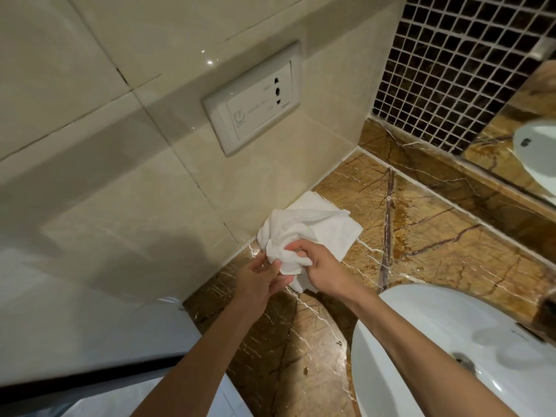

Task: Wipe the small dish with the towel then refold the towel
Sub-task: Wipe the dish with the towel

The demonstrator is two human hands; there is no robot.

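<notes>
White terry cloth fills both hands: the towel (288, 236) is bunched into a loose wad above the brown marble counter (436, 236), close to the counter's left edge where it meets the cream tiled wall (120, 176). The right hand (323, 273) has its fingers curled shut around the crumpled middle of the towel. The left hand (260, 279) cups the wad from below, fingers half bent against the cloth. A flatter white layer (328, 224) lies on the counter just behind the wad, touching the wall; whether it is part of the same towel cannot be told. The small dish is not visible, perhaps hidden in the cloth. A white basin (421, 341) sits at the counter's near right, and a socket plate (255, 100) is set in the wall
</notes>
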